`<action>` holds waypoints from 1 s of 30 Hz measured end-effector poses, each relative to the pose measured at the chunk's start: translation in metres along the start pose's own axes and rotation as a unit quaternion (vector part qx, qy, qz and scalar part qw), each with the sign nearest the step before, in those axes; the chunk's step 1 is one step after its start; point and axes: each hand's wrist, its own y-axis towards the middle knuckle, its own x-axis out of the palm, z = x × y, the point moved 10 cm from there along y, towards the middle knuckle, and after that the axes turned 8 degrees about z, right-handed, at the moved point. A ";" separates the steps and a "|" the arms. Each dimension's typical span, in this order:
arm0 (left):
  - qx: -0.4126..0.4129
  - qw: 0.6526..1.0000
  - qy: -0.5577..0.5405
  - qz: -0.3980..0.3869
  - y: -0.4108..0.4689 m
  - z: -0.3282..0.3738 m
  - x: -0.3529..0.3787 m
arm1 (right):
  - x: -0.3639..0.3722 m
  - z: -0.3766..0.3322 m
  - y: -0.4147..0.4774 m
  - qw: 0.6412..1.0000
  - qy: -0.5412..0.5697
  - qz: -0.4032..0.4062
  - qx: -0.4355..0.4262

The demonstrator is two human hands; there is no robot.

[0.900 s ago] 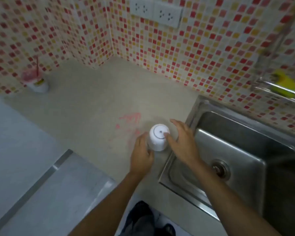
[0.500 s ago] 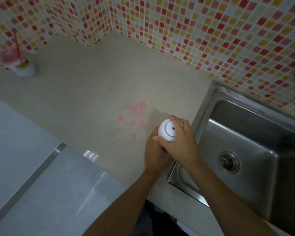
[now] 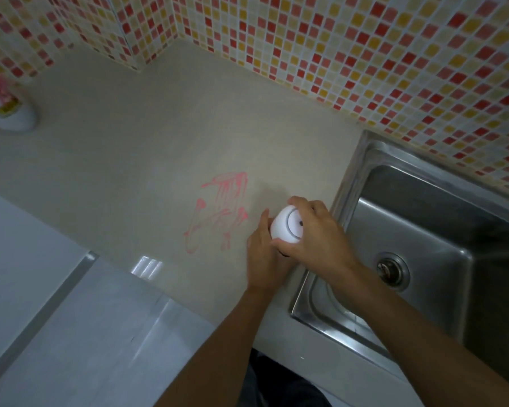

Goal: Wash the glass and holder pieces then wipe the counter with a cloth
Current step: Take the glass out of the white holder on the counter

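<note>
A white rounded holder piece (image 3: 285,227) with a grey ring and a small dark dot on its top stands on the beige counter (image 3: 147,148), close to the sink's left rim. My left hand (image 3: 265,257) wraps its lower part from the left. My right hand (image 3: 318,236) grips its top from the right, fingers curled over it. What lies under the white piece is hidden by my hands. A pink smeared stain (image 3: 221,212) marks the counter just left of my hands.
A steel sink (image 3: 441,230) with a round drain (image 3: 393,270) lies to the right. A white container with a pink top (image 3: 6,110) stands at the far left by the mosaic tile wall (image 3: 335,45). A pale grey surface (image 3: 71,333) sits lower left.
My right hand has closed over the top of the white piece, and both hands now grip it. The camera has tilted down and come closer to the counter.
</note>
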 end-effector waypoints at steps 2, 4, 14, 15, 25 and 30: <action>0.008 1.000 -0.012 0.002 0.003 0.001 -0.002 | 0.000 -0.007 0.000 0.999 -0.002 -0.022 -0.032; 0.018 0.999 -0.037 -0.003 0.006 -0.001 -0.002 | -0.001 -0.019 0.001 0.993 -0.008 -0.064 -0.099; 0.000 1.000 -0.014 -0.009 0.000 0.002 -0.007 | -0.061 -0.026 0.007 0.991 0.006 -0.068 -0.118; -0.004 1.000 -0.014 -0.013 0.000 0.001 -0.007 | -0.071 -0.025 0.008 0.993 0.014 -0.049 -0.107; -0.002 1.000 0.000 -0.011 0.002 -0.002 -0.003 | -0.089 0.085 0.028 0.939 0.266 0.150 0.159; 0.012 1.000 0.014 -0.004 0.002 0.000 -0.003 | -0.027 0.124 0.033 0.860 0.433 0.096 0.252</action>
